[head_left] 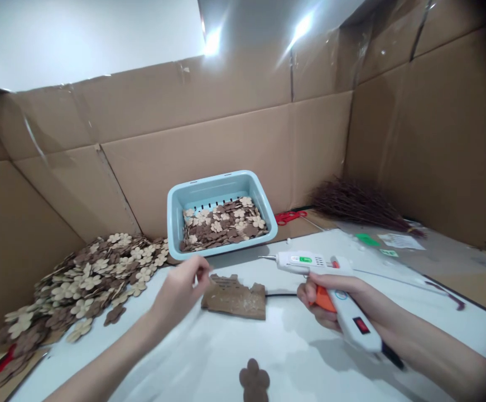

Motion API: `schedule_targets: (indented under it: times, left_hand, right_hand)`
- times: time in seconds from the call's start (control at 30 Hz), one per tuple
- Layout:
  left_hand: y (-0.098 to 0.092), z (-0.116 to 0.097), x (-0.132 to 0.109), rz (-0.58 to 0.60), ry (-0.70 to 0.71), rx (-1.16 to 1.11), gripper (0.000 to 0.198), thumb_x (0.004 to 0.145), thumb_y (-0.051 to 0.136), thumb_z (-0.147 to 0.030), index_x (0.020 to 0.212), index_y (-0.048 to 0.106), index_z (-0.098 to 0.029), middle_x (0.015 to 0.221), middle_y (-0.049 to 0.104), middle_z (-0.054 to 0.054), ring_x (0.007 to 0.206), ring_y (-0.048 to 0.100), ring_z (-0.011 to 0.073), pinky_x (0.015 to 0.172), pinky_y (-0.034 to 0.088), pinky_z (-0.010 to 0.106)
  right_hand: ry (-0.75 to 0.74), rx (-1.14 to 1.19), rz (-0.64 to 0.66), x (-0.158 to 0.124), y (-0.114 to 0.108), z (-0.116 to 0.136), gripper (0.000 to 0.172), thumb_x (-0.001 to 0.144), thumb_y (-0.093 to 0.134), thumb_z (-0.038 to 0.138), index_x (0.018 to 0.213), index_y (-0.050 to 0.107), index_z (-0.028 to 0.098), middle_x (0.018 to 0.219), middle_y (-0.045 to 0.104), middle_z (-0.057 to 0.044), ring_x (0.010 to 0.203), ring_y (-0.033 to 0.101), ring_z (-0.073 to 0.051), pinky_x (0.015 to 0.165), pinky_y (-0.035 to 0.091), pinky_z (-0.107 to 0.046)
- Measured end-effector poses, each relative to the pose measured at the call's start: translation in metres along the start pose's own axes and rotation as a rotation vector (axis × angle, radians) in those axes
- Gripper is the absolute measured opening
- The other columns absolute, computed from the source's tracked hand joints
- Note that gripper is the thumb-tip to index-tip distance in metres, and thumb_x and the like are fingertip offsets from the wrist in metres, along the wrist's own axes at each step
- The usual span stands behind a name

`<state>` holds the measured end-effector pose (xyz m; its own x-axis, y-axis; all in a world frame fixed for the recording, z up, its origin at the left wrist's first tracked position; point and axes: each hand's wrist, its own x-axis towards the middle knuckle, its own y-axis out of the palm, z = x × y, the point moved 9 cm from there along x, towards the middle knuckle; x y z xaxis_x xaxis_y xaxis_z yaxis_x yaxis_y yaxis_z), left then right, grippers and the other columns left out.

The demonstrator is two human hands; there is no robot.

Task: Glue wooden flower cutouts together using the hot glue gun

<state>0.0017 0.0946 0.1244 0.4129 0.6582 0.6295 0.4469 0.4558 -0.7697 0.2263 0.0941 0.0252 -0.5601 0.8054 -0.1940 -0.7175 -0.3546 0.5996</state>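
Note:
My right hand (330, 301) is wrapped round the handle of a white hot glue gun (309, 262), with fingers at its orange trigger. The nozzle points left, above the table. Over the left end of a torn piece of brown cardboard (236, 301), my left hand (186, 285) is closed with thumb and fingertips together; anything between them is hidden. Whitish smears mark the cardboard. A dark brown flower cutout (254, 381) lies on the white table at the near edge of the view.
A light blue basket (221, 181) holds brown and cream flower cutouts. More cutouts (96, 273) are heaped at left. Red scissors (290, 216) lie behind the basket's right corner, beside a bundle of dark twigs (360, 206). Cardboard walls (226, 134) enclose the table.

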Motion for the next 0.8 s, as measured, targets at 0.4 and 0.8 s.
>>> schedule_targets:
  times: [0.4, 0.8]
  left_hand:
    - [0.032, -0.138, -0.084, 0.028, 0.622, 0.055, 0.022, 0.094, 0.041, -0.017, 0.081, 0.059, -0.016, 0.063, 0.063, -0.001, 0.046, 0.051, 0.0105, 0.039, 0.033, 0.024]
    - [0.033, -0.106, -0.077, 0.149, 0.395, -0.134, 0.019, 0.090, 0.038, -0.009, 0.092, 0.056, -0.016, 0.075, 0.066, 0.004, 0.056, 0.057, 0.0141, 0.051, 0.044, 0.024]
  right_hand:
    - [0.089, -0.573, -0.404, -0.008, -0.026, -0.001, 0.031, 0.076, 0.062, 0.045, 0.067, 0.067, 0.016, 0.050, 0.049, 0.003, 0.042, 0.038, -0.007, 0.039, 0.023, -0.018]
    - [0.109, -1.320, -0.488, -0.011, -0.018, 0.008, 0.028, 0.073, 0.059, 0.046, 0.066, 0.068, 0.020, 0.074, 0.063, -0.004, 0.071, 0.058, -0.022, 0.064, 0.040, -0.029]
